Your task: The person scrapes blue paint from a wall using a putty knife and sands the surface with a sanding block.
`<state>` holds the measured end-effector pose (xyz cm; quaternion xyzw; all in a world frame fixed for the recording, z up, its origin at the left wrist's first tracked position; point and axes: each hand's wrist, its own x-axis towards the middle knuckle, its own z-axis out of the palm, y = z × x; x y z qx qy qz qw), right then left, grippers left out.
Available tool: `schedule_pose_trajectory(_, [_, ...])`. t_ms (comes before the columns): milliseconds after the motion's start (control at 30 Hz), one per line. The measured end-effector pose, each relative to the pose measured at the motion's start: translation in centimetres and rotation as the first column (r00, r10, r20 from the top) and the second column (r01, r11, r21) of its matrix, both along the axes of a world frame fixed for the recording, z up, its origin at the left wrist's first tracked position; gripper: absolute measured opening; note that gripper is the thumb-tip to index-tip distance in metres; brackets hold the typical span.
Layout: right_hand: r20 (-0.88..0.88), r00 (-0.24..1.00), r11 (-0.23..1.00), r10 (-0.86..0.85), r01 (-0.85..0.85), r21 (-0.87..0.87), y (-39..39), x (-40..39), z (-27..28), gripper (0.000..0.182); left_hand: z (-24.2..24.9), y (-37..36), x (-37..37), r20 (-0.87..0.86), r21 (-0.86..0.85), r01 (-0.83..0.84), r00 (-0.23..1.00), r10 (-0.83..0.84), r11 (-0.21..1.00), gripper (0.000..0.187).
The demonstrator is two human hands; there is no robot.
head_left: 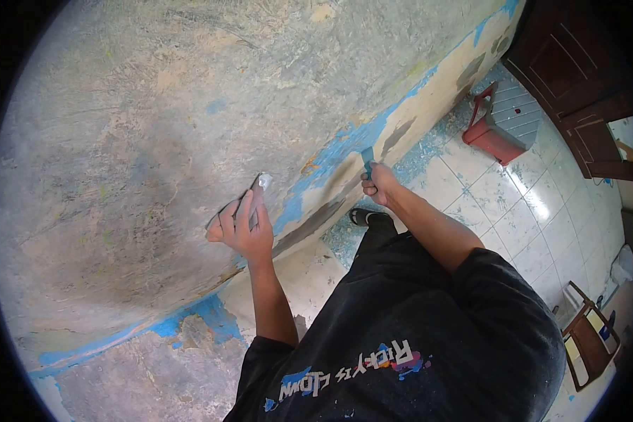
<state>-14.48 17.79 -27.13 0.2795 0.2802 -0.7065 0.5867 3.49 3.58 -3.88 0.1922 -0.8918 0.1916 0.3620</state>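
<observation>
Wall [147,105], apparently mid-scraping: right hand [380,185] clamped on blue scraper [368,156], left hand [246,230] clamped on pale-tipped tool [263,181]; next stroke calls for firm contact.

– Finish of the wall [154,105] at the left hand [242,228]?
– Looks rough and matt, plaster-like, with flaking blue paint [344,151] toward the right hand [380,184].
– And beyond the right hand?
– Glossy, smooth tiles [496,200]; ribbed, plastic-looking box [513,112]; dark, panelled, wood-like door [559,56].
– Below both hands?
– Matt cloth, on the black shirt [429,302].
</observation>
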Motion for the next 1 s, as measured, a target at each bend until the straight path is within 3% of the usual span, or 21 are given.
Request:
schedule_pose_trajectory(267, [0.024,1.0,0.999,-0.006,0.005,0.036,0.0,-0.2,-0.2,0.016,-0.1,-0.2,0.5,0.041,0.063,0.001,0.999,-0.004,0.998,0.033])
schedule_pose_trajectory(433, [0.065,0.997,0.998,-0.046,0.048,-0.028,0.1,0.0,1.1,0.012,0.5,0.5,0.0,0.043,0.001,-0.014,0.999,0.014,1.0,0.032])
schedule_pose_trajectory(667, [0.009,0.998,0.996,0.067,-0.067,0.05,-0.1,-0.5,-1.4,0.015,0.3,0.2,-0.3,-0.003,-0.003,0.008,1.0,-0.008,1.0,0.031])
schedule_pose_trajectory(933, [-0.159,0.957,0.97,0.242,-0.244,0.008,2.9,-1.3,8.0,0.016,0.3,0.3,-0.1,0.016,0.015,-0.002,1.0,0.002,1.0,0.036])
schedule_pose_trajectory(1000, [-0.189,0.939,0.956,0.286,-0.293,-0.009,3.3,-1.4,8.1,0.017,0.4,0.8,-0.3,0.004,0.016,-0.002,1.0,0.002,1.0,0.038])
